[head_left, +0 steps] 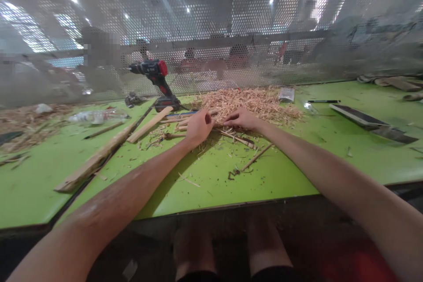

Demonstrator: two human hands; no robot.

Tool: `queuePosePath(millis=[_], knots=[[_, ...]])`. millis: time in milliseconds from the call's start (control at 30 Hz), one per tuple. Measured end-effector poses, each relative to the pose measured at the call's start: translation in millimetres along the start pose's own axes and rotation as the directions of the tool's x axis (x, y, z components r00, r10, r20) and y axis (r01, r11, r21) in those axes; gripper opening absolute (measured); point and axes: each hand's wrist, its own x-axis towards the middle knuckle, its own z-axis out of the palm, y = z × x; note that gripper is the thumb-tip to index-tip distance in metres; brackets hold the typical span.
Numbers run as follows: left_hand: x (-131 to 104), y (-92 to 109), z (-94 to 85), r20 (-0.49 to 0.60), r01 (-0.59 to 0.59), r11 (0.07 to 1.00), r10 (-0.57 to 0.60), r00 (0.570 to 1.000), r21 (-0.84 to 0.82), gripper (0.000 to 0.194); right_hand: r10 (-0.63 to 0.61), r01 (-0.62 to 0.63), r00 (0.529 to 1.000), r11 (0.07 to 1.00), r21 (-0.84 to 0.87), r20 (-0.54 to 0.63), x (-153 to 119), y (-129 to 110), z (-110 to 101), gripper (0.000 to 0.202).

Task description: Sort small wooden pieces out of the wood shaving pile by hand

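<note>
Both of my hands meet over the middle of the green table [211, 180]. My left hand [200, 127] is closed, its thumb and fingers curled together. My right hand [243, 119] pinches from the other side, fingertips close to the left ones. A thin wooden stick [218, 124] spans the small gap between them; its ends are hidden by my fingers. Under and beside my hands lie several slim sticks [243, 140]. One more stick [257, 157] with a dark, twisted end rests nearer to me. Behind my hands is a heap of wood shavings [244, 99].
A cordless drill [157, 81] stands at the back left. Nearby lie a flat wooden slat [150, 124], a long wooden strip [95, 161] and a clear plastic bag [97, 116]. On the right are a pen [320, 101] and a phone-like slab [358, 115]. A perforated metal screen [211, 22] closes the back.
</note>
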Motion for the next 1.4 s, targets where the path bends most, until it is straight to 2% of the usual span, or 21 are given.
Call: queuePosePath(millis=[167, 333, 633, 900, 1133, 1267, 1400], knots=[[0.2, 0.1, 3.7, -0.022, -0.007, 1.0, 0.007, 1.0, -0.008, 0.006, 0.036, -0.033, 0.997, 0.998, 0.054, -0.062, -0.9, -0.1, 1.7, 0.041], [-0.2, 1.1, 4.5, -0.012, -0.021, 1.0, 0.021, 1.0, -0.017, 0.017, 0.016, -0.009, 0.997, 0.996, 0.091, -0.079, 0.8, 4.2, 2.6, 0.039], [1.0, -2.1, 3.4, 0.018, -0.038, 0.999, 0.038, 0.999, -0.014, 0.008, 0.009, -0.002, 0.997, 0.995, 0.098, -0.075, 3.9, 9.2, 1.9, 0.038], [2.4, -4.7, 6.2, 0.038, -0.017, 0.999, 0.016, 0.999, 0.04, 0.009, 0.025, -0.018, 0.997, 0.996, 0.087, -0.078, 0.5, 4.9, 2.6, 0.037], [1.6, -6.0, 7.1, 0.046, -0.005, 0.996, 0.001, 0.999, 0.086, 0.012, 0.005, 0.001, 0.998, 0.995, 0.103, -0.057, 7.0, 12.8, 2.4, 0.056], [0.9, -5.5, 8.0, 0.036, -0.013, 0.995, 0.009, 0.999, 0.097, 0.018, -0.049, 0.053, 0.997, 0.997, 0.053, -0.061, 8.6, 13.6, 1.7, 0.045], [0.2, -4.1, 7.6, 0.051, -0.023, 0.995, 0.018, 0.999, 0.1, 0.023, -0.021, 0.023, 0.999, 0.998, 0.058, -0.041, 8.2, 11.7, 1.6, 0.044]])
